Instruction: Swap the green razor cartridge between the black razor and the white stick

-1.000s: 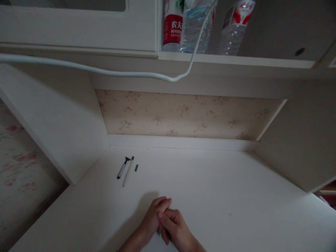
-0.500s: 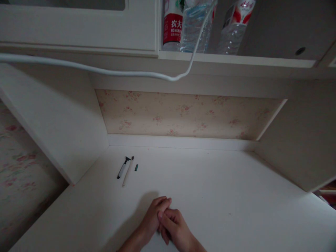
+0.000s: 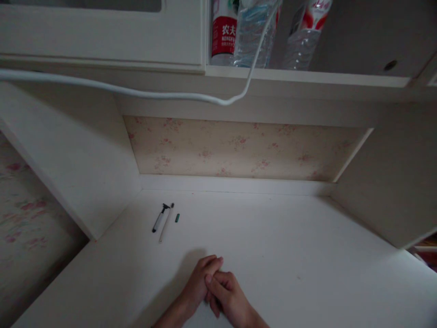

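My left hand (image 3: pixel 202 278) and my right hand (image 3: pixel 229 294) are clasped together low in the head view, over the white desk top (image 3: pixel 273 255). The right thumb lies across the left hand, and the right fingers curl around its fingers. Nothing shows between them, though the inner sides of the palms are hidden. Ahead and to the left lie a razor (image 3: pixel 159 221) with a black head and pale handle, a thin pale toothbrush (image 3: pixel 166 224) with dark bristles, and a small dark green oblong piece (image 3: pixel 177 217). Neither hand touches these three.
Above the desk runs a shelf (image 3: pixel 307 78) holding plastic bottles, one with a red label (image 3: pixel 224 36). A white cable (image 3: pixel 170 95) hangs across the front of it. White side panels (image 3: pixel 82 155) close the desk in left and right, with floral wallpaper (image 3: pixel 239 148) at the back.
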The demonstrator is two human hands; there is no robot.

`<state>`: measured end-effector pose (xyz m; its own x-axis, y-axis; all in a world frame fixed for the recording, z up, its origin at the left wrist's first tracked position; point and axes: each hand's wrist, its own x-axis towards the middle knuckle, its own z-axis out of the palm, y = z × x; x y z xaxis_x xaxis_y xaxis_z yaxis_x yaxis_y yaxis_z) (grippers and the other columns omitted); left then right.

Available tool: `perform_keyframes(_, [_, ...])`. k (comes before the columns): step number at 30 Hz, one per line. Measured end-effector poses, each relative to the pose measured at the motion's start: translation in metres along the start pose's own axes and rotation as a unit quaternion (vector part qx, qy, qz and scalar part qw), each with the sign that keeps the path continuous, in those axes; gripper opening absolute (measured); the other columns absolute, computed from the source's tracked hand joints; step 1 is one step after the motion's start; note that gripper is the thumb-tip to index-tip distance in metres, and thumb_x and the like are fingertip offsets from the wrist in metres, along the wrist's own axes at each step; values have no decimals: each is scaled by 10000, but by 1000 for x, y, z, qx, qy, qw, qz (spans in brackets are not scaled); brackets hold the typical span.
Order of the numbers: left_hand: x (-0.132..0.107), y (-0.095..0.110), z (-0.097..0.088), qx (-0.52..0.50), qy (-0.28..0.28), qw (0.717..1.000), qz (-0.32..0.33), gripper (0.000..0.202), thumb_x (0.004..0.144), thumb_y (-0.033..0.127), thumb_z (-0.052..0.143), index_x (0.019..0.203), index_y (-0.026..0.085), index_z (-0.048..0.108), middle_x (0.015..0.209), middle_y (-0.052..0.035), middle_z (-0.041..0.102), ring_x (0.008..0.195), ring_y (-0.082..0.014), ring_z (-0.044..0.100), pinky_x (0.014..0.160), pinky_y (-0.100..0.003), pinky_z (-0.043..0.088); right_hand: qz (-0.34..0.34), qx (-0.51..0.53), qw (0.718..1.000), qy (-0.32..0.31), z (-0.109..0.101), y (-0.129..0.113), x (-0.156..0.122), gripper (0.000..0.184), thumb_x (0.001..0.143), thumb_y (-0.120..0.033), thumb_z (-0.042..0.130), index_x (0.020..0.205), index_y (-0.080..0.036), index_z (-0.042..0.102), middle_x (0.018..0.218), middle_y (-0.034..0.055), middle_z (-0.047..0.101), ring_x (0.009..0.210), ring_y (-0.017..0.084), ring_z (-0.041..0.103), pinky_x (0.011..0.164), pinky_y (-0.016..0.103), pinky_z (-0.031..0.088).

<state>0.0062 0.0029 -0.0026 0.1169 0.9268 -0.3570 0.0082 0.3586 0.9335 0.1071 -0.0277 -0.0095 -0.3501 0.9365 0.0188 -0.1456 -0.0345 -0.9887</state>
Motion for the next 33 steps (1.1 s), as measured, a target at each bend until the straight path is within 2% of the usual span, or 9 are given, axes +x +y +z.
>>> perform_keyframes(8, [-2,4,1,-13,4,1000,0,618,620,586,693,998,102,623,1037,-125,639,990,-276,597,853,-326,461,-4,-13,1000,3,-2,2,0,619,877,-678,493,532,-164,518,367,-12,435,313,75,277,384,219,213])
perform_keyframes(14, [-1,2,-1,-1,2,1000,-4,642,625,579,699,1034,93,605,1080,-136,626,982,-271,600,875,-333,449,-5,-9,1000,4,-2,3,-1,612,885,-662,500,529,-165,518,369,-12,438,317,77,274,383,223,207])
perform_keyframes(22, [-3,2,0,-9,-2,1000,-10,634,656,588,667,1060,105,592,1028,-125,644,979,-281,608,814,-340,480,-11,-3,1000,-2,-1,1,-2,603,898,-646,500,531,-168,519,369,-22,431,322,77,260,392,226,208])
perform_keyframes(28, [0,-1,-1,-1,14,1000,11,582,626,558,710,997,115,636,1136,-149,621,1075,-286,567,946,-340,416,-18,-26,1000,3,-2,1,-1,631,902,-663,475,502,-174,491,364,-17,428,329,83,277,396,230,212])
perform_keyframes(33, [2,-5,-4,3,4,1000,21,617,632,582,703,1019,106,637,1150,-151,611,1095,-286,554,962,-337,404,-16,-20,1000,0,-2,0,-1,634,898,-666,480,500,-172,487,366,-19,425,333,81,277,395,229,204])
